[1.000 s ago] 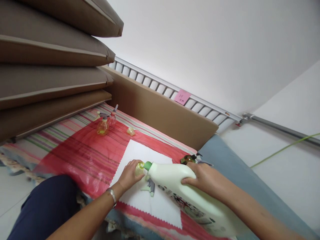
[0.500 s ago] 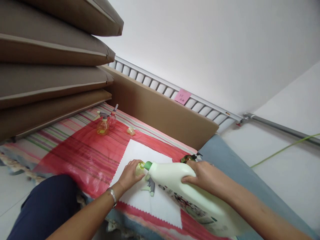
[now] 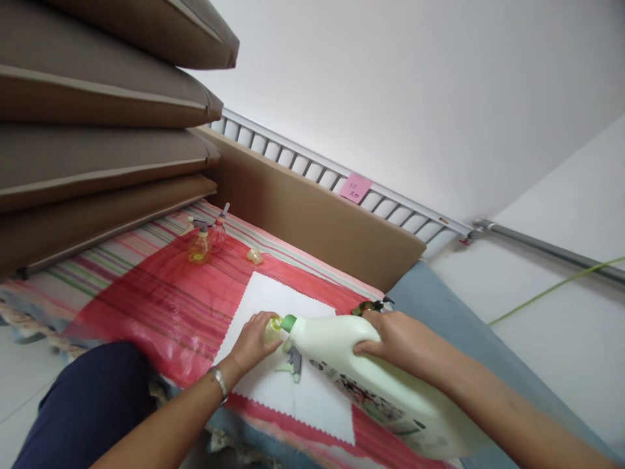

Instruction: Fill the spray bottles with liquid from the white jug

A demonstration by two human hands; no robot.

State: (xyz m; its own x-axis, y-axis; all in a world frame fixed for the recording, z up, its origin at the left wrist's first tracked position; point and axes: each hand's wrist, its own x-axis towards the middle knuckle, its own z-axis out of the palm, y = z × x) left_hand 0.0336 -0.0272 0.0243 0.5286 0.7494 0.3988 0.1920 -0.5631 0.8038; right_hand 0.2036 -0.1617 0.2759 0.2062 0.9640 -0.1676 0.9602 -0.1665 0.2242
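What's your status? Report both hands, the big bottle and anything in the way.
Left hand around small container. Right hand gripping big bottle, tilted, green tip at container's opening. Grey trigger sprayer on white cloth, near the tip.

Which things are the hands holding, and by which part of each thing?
The right hand grips the large pale-green bottle by its handle. The left hand holds the small yellowish translucent bottle around its side.

Head-height view, forward and down
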